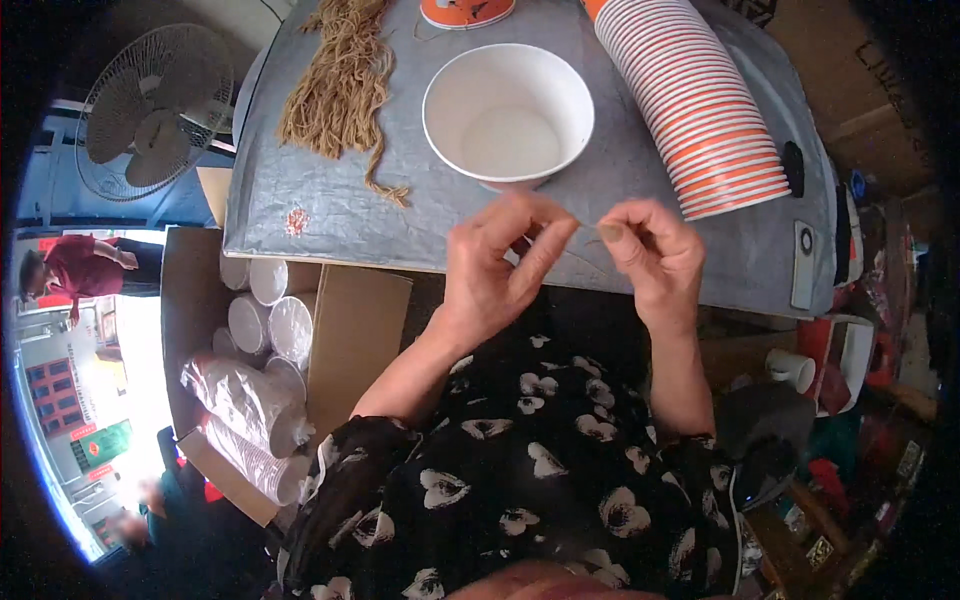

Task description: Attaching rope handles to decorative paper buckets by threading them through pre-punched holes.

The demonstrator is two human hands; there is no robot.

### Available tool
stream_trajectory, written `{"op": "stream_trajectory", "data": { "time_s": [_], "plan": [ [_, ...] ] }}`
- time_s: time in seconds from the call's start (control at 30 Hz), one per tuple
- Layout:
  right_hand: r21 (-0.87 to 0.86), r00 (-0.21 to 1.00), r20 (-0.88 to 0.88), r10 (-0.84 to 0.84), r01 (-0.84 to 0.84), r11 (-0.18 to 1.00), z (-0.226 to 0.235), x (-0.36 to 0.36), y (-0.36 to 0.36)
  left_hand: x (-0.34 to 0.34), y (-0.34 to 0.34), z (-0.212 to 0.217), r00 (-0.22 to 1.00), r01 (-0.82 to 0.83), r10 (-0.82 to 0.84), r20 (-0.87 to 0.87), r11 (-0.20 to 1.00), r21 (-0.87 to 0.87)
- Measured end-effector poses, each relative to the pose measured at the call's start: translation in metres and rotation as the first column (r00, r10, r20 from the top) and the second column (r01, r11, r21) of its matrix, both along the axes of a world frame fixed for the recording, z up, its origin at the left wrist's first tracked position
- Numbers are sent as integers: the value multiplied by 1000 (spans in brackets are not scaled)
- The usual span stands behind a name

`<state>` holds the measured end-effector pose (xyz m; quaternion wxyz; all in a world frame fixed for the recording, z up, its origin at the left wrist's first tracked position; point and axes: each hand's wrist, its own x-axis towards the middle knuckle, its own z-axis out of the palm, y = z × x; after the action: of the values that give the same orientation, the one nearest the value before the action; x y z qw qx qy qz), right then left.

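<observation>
Left hand (495,260): fingers pinched together on 1 end of a thin string (588,226).
Right hand (650,250): thumb and forefinger closed on the other end, at 3 o'clock from the left hand.
String: stretched nearly level between the 2 hands; too fine to trace fully.
White paper bowl (508,112): empty, upright, at 12 o'clock from the hands, the left hand nearer.
Bundle of tan cords (342,85): at 10 o'clock on the grey table cover (300,190).
Stack of orange-rimmed cups (700,100): at 1 o'clock, top cut off.
</observation>
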<state>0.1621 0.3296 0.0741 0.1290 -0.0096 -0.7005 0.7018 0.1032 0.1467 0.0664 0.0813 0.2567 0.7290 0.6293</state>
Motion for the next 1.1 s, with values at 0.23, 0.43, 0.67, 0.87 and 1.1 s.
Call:
{"op": "stream_trajectory", "data": {
  "time_s": [0.23, 0.43, 0.67, 0.87, 1.1],
  "plan": [
    [1, 996, -7, -87, 87, 996, 10, -1, 24, -32, -1, -8, 875, -285, 151, -460, 929, -237],
    [14, 996, -5, -88, 88, 996, 17, -1, 33, -59, -49, 2, 949, -212, 142, -282, 948, -237],
    [53, 1000, 25, -13, 12, 999, 15, -7, 21, -60, -46, 4, 895, -226, 62, -442, 916, -331],
    [193, 985, 105, 135, -153, 969, 35, -20, 7, -52, -20, -12, 821, -321, 79, -566, 883, -342],
    [402, 958, 143, 248, -285, 870, 45, -49, -1, -25, -43, -23, 836, -225, 9, -549, 917, -328]
  ]
}}
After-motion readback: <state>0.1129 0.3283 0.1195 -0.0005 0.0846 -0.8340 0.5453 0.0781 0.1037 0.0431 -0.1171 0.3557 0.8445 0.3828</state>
